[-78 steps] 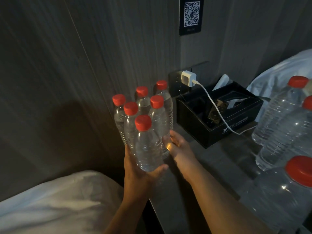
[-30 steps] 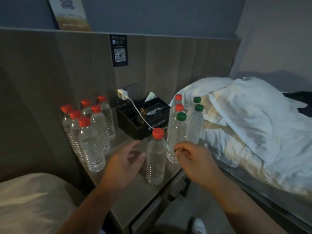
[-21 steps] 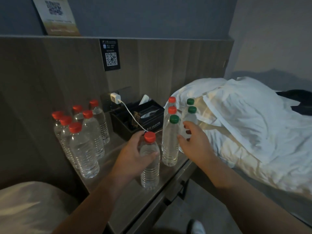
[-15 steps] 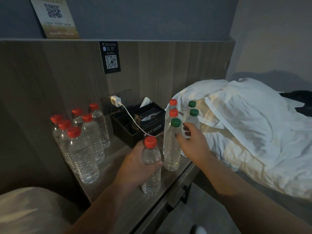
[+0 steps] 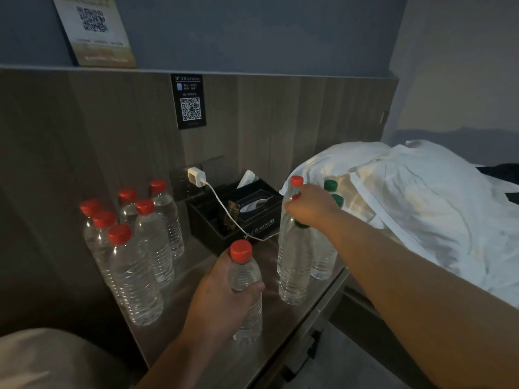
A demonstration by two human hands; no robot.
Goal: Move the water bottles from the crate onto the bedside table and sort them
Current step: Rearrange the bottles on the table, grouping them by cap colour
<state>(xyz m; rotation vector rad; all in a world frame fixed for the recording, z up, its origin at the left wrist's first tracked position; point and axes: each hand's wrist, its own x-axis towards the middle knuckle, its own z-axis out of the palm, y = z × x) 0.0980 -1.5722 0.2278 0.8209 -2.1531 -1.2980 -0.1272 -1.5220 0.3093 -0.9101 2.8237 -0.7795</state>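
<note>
the lone red-capped bottle (image 5: 245, 279) stands near the front of the worktop (image 5: 289, 321), left hand (image 5: 222, 299) wrapped snug round it, while the right hand (image 5: 311, 207) has moved up off the green-capped bottle (image 5: 293, 262), fingers now curled over the second red-capped bottle (image 5: 295, 196), so the reds probably join the red group (image 5: 140, 248) next.

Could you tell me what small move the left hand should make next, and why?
Probably carry the red-capped bottle in the left hand leftwards to the six red-capped bottles, since the right cluster mixes red and green caps.
</note>
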